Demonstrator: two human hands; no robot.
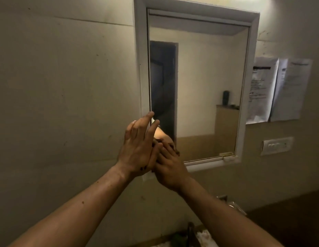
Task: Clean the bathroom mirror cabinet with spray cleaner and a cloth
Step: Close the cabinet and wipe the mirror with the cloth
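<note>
Both hands at mirror cabinet (192, 14) lower-left corner: left hand (137, 148) fingers spread on door edge; right hand (168, 164) grip unclear.

Two sheets of printed paper (280, 89) stuck to the beige wall (65, 86) at right, overlapping, lower edges curling away from the surface; print too blurred to read. Below them, a white switch plate (277, 145), mounted on the same wall. Lower right, a metal tap (233, 205), only partly in view, near a dark surface (289, 223) at the near right corner. Along the bottom edge, a stained whitish basin (203, 237), blurred, with something dark and greenish (180, 237) just left of it, not identifiable. Scattered small dark marks across the left wall.
</note>
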